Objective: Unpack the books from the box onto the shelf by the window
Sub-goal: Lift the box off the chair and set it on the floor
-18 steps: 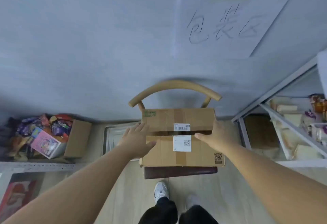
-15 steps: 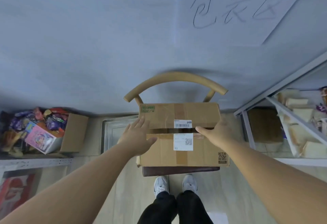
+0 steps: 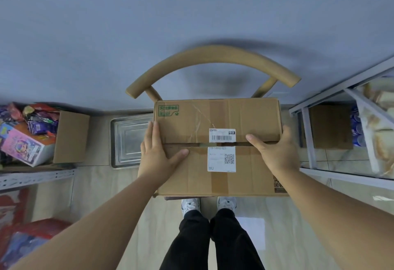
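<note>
A closed cardboard box [image 3: 187, 125] with a taped seam and white shipping labels lies on a wooden chair [image 3: 213, 53]. My left hand [image 3: 156, 154] lies flat against the box's left edge, fingers straight and thumb resting on the near flap. On the right edge my right hand [image 3: 275, 152] presses in the same way. Its thumb lies on top by the seam, and its fingers are partly hidden behind the edge. No books show. A white metal shelf [image 3: 307, 137] stands at the right.
A metal tray [image 3: 125, 142] lies on the floor left of the chair. Further left an open carton [image 3: 71, 137] holds colourful packets and boxes, on a grey rack [image 3: 36, 177]. The wall is close behind the chair. My feet [image 3: 209, 203] stand at the box's near edge.
The view has tilted down and come closer to the box. Both hands stay at the box's sides, with the thumbs now further onto the top. My feet stand together.
</note>
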`<action>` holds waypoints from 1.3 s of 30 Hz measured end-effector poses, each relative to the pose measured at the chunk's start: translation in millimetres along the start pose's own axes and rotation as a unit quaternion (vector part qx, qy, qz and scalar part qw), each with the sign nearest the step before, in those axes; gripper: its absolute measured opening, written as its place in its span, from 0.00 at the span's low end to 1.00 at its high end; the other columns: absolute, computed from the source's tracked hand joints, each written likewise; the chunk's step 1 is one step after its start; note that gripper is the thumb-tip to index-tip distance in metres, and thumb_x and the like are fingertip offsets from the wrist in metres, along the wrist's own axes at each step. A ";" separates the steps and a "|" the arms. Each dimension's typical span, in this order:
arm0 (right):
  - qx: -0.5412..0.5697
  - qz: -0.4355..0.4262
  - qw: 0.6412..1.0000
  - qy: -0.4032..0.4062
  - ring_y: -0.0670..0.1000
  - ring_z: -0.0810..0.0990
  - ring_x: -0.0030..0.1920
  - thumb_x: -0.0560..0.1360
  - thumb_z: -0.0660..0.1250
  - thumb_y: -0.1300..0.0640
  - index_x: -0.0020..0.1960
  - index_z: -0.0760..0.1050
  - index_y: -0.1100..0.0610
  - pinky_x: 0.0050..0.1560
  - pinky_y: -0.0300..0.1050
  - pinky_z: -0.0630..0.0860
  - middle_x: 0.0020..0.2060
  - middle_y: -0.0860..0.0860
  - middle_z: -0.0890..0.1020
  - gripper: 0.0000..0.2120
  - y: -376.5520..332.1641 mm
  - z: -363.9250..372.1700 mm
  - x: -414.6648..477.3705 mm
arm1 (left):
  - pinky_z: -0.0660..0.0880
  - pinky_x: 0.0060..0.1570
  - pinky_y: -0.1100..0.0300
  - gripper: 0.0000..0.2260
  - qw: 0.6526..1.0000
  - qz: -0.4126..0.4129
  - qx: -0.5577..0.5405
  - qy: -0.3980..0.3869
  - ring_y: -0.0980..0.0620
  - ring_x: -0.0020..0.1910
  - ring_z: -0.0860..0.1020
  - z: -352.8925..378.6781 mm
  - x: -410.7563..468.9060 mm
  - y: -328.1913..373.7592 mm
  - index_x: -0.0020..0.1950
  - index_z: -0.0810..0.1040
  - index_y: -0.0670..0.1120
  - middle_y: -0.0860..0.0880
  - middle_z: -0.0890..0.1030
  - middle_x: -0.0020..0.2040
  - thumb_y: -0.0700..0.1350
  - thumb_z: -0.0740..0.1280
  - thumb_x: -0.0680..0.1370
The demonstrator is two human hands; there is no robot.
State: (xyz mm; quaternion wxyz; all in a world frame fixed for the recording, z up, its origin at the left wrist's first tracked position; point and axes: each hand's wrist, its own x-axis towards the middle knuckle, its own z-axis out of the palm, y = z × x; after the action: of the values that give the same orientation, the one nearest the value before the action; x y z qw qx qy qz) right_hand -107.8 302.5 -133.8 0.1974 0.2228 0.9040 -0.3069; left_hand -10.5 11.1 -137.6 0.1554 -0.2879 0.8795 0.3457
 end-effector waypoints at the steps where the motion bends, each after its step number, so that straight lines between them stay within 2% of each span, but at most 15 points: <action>1: 0.012 0.003 1.000 0.001 0.60 0.83 0.59 0.54 0.72 0.16 0.74 0.66 0.45 0.55 0.62 0.84 0.64 0.53 0.81 0.57 1.2 0.3 1.0 | 0.73 0.69 0.42 0.51 0.998 -0.038 -0.055 0.005 0.47 0.77 0.66 0.6 1.6 1.9 0.84 0.44 0.57 0.54 0.58 0.83 0.65 0.75 0.72; 3: 0.036 0.013 0.999 -0.004 0.59 0.83 0.61 0.56 0.77 0.22 0.74 0.67 0.47 0.58 0.60 0.82 0.64 0.52 0.81 0.54 -2.8 -1.7 0.9 | 0.78 0.57 0.48 0.46 0.985 -0.104 -0.137 0.018 0.46 0.68 0.77 2.0 9.2 5.5 0.81 0.57 0.52 0.52 0.75 0.72 0.63 0.77 0.71; 4: 0.048 0.024 0.999 -0.009 0.59 0.82 0.63 0.59 0.81 0.27 0.76 0.67 0.48 0.60 0.58 0.81 0.65 0.52 0.82 0.53 -4.8 -2.9 2.0 | 0.77 0.52 0.52 0.39 0.979 -0.128 -0.159 0.022 0.46 0.64 0.80 1.9 14.4 6.8 0.75 0.66 0.50 0.53 0.80 0.63 0.62 0.78 0.71; 7: 0.084 0.065 0.994 -0.027 0.60 0.76 0.74 0.61 0.85 0.35 0.84 0.57 0.50 0.70 0.60 0.74 0.76 0.53 0.76 0.61 -3.2 -3.6 11.3 | 0.75 0.42 0.58 0.26 0.963 -0.161 -0.216 0.007 0.49 0.53 0.83 1.7 25.7 3.5 0.60 0.76 0.50 0.57 0.82 0.49 0.59 0.81 0.69; 14: 0.110 0.125 0.983 -0.074 0.61 0.65 0.82 0.64 0.85 0.39 0.87 0.47 0.53 0.79 0.60 0.64 0.83 0.56 0.64 0.66 -7.4 -8.3 23.8 | 0.82 0.47 0.50 0.29 0.895 -0.256 -0.346 -0.118 0.42 0.52 0.85 -1.0 39.7 -6.7 0.63 0.81 0.46 0.44 0.87 0.54 0.55 0.83 0.66; 16: 0.116 0.139 0.977 -0.112 0.61 0.71 0.77 0.62 0.85 0.39 0.84 0.58 0.56 0.74 0.57 0.69 0.79 0.56 0.71 0.60 -12.1 -11.4 26.7 | 0.82 0.47 0.50 0.28 0.889 -0.261 -0.350 -0.137 0.41 0.52 0.86 -1.9 41.1 -6.6 0.62 0.82 0.45 0.43 0.88 0.54 0.55 0.83 0.67; 18: 0.124 0.151 0.968 -0.155 0.58 0.77 0.66 0.64 0.84 0.40 0.75 0.73 0.59 0.66 0.51 0.70 0.69 0.53 0.80 0.46 -15.5 -15.5 27.6 | 0.82 0.49 0.49 0.28 0.890 -0.261 -0.344 -0.144 0.41 0.52 0.86 -2.5 41.1 -5.9 0.61 0.83 0.45 0.43 0.88 0.54 0.56 0.83 0.66; 19: 0.124 0.159 0.964 -0.171 0.57 0.76 0.66 0.65 0.83 0.40 0.73 0.75 0.60 0.68 0.51 0.70 0.67 0.53 0.81 0.43 -14.7 -16.1 28.0 | 0.82 0.50 0.49 0.28 0.892 -0.260 -0.341 -0.146 0.41 0.52 0.86 -2.9 40.6 -5.6 0.61 0.83 0.46 0.44 0.88 0.53 0.57 0.83 0.65; 21: 0.114 0.160 0.961 -0.192 0.60 0.75 0.70 0.62 0.83 0.36 0.72 0.76 0.61 0.75 0.58 0.70 0.69 0.56 0.80 0.46 -12.4 -16.7 28.8 | 0.82 0.50 0.49 0.28 0.895 -0.256 -0.338 -0.142 0.42 0.52 0.86 -4.1 38.8 -5.4 0.60 0.83 0.46 0.44 0.88 0.53 0.57 0.82 0.66; 24: 0.119 0.144 0.963 -0.192 0.62 0.76 0.71 0.59 0.83 0.35 0.69 0.77 0.59 0.76 0.63 0.70 0.69 0.57 0.81 0.47 -12.0 -15.1 25.4 | 0.82 0.56 0.44 0.31 0.899 -0.246 -0.334 -0.143 0.42 0.53 0.85 -3.6 35.6 -8.4 0.62 0.82 0.46 0.44 0.87 0.54 0.59 0.82 0.64; 26: 0.129 0.140 0.963 -0.192 0.61 0.77 0.70 0.61 0.84 0.37 0.62 0.80 0.57 0.75 0.63 0.71 0.65 0.55 0.82 0.38 -10.0 -13.2 23.0 | 0.81 0.59 0.42 0.31 0.901 -0.237 -0.336 -0.142 0.42 0.54 0.85 -3.9 33.4 -10.7 0.63 0.81 0.47 0.45 0.87 0.55 0.59 0.81 0.65; 29: 0.139 0.127 0.963 -0.192 0.58 0.79 0.65 0.65 0.84 0.40 0.47 0.80 0.50 0.75 0.60 0.72 0.53 0.49 0.84 0.20 -4.9 -14.8 19.6 | 0.81 0.61 0.41 0.32 0.905 -0.224 -0.335 -0.138 0.42 0.55 0.86 -5.2 28.9 -12.4 0.63 0.81 0.48 0.46 0.88 0.55 0.61 0.83 0.64; 31: 0.146 0.115 0.965 -0.183 0.56 0.81 0.63 0.65 0.84 0.41 0.46 0.81 0.48 0.73 0.59 0.74 0.49 0.46 0.85 0.18 -3.3 -16.1 15.5 | 0.81 0.60 0.41 0.32 0.907 -0.221 -0.332 -0.135 0.43 0.55 0.85 -6.0 24.1 -11.1 0.63 0.81 0.48 0.46 0.88 0.55 0.61 0.83 0.64; 36: 0.158 0.105 0.967 -0.169 0.55 0.84 0.58 0.66 0.85 0.44 0.50 0.84 0.49 0.70 0.59 0.77 0.49 0.47 0.88 0.18 -0.7 -17.6 2.4 | 0.81 0.53 0.47 0.18 0.907 -0.221 -0.338 -0.117 0.44 0.53 0.84 -11.7 5.9 -7.5 0.58 0.80 0.49 0.46 0.86 0.54 0.55 0.78 0.73; 39: 0.167 0.099 0.967 -0.166 0.53 0.85 0.55 0.66 0.85 0.45 0.50 0.85 0.49 0.67 0.58 0.79 0.49 0.48 0.88 0.17 -0.1 -18.0 -8.5 | 0.82 0.56 0.43 0.21 0.910 -0.215 -0.336 -0.110 0.43 0.54 0.85 -17.0 -7.0 -12.6 0.61 0.80 0.48 0.45 0.87 0.54 0.56 0.78 0.73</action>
State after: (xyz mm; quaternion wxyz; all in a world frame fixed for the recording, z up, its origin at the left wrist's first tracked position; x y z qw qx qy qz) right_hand -104.8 311.6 -116.4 0.3339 0.2868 0.7683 -0.4648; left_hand 1.5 -5.5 -128.8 0.2159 -0.4656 0.6055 0.6083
